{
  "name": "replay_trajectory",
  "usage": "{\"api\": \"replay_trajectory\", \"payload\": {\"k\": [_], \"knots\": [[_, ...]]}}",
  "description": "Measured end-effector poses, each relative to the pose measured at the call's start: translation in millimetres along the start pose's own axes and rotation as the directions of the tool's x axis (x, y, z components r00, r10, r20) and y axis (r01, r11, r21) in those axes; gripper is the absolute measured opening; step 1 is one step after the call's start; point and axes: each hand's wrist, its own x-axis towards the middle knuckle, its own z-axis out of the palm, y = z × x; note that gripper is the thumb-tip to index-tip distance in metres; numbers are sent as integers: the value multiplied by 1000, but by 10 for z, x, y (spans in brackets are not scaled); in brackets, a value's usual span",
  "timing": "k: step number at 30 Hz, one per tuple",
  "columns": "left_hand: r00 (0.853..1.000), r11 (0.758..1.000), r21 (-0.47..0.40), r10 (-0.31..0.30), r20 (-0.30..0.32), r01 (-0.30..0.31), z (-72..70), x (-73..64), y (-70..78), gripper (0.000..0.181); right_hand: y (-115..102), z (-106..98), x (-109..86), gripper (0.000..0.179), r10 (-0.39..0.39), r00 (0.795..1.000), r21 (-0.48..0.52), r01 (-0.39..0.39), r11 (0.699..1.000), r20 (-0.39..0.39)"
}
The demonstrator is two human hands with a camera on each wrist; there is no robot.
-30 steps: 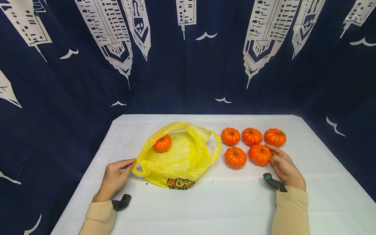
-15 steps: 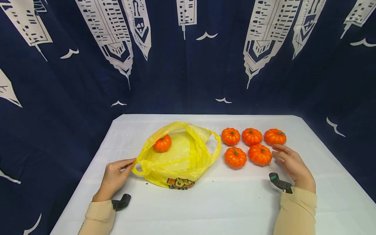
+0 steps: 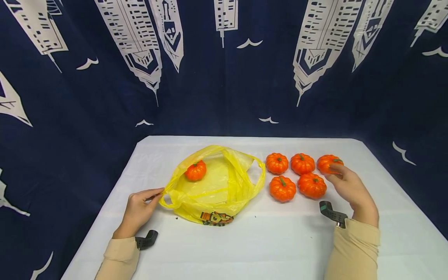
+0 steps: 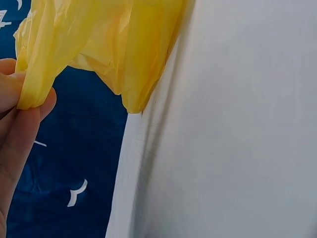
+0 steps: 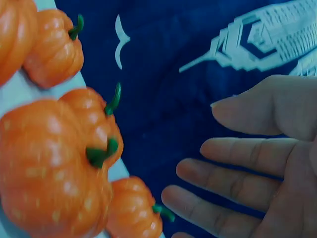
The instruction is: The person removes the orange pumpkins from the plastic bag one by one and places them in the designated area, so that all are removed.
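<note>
In the head view a yellow plastic bag [image 3: 215, 194] lies with its mouth spread, and one small orange pumpkin [image 3: 195, 171] sits inside it. My left hand [image 3: 138, 210] pinches the bag's left edge; the left wrist view shows the yellow film [image 4: 42, 64] between thumb and fingers. My right hand [image 3: 351, 188] hovers near the far-right pumpkin [image 3: 325, 162], partly covering it in the head view. Its fingers [image 5: 228, 191] are extended and apart from the pumpkins in the right wrist view, holding nothing. Closest to that camera is a large-looking pumpkin [image 5: 49, 173] with a green stem.
Beside the bag's right handle stand more pumpkins: two in front, a left one [image 3: 282, 189] and a right one [image 3: 312, 185], and others behind [image 3: 277, 163]. The white table [image 3: 224, 252] ends at a navy curtain [image 3: 224, 89] with printed buildings.
My right hand has left the front-right pumpkin, drawn back to the right, then risen toward the far-right one. The left hand keeps its pinch on the bag. The head view has shifted slightly.
</note>
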Motion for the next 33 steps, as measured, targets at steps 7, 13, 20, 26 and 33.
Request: {"api": "replay_trajectory", "payload": {"k": [7,13,20,26,33], "knots": [[1000,1000,7,18,-18,-18,-20,8,-4,24,-281,150,21,56,-175,984,38,173,984,36],[1000,1000,19,12,-29,-11,-12,17,-18,23,-497,277,78,56,-276,957,85,268,960,89],[998,999,33,24,-54,-22,-24,25,-22,25,-845,387,229,43,-391,903,67,385,920,179],[998,999,36,20,-60,-18,-39,43,-26,25,-1155,618,440,38,-458,822,155,432,889,339],[999,1000,24,11,-50,-10,-25,26,-35,26,-1415,738,557,41,-512,739,126,513,849,438]]}}
